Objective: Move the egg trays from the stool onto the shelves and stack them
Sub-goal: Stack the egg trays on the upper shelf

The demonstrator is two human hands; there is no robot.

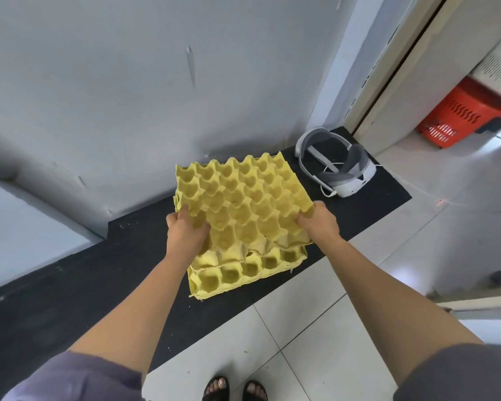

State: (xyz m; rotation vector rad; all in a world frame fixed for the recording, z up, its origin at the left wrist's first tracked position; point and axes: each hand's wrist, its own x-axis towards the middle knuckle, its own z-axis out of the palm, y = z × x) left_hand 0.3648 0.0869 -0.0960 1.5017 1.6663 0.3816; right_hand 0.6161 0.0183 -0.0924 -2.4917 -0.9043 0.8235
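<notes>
Head view. You hold one yellow moulded-pulp egg tray in both hands. Your left hand grips its near-left edge, fingers curled into the cups. Your right hand grasps the near-right corner.

The tray hangs askew over the stack of yellow egg trays on the low black shelf. The stack's nearest row of cups is uncovered, so the tray is not yet nested. The two-sided grip probably keeps the thin pulp from sagging while you line its cups up with those below.

A white-and-grey headset lies on the same shelf, near the stack's right side but apart from it. The stool is not in view.
</notes>
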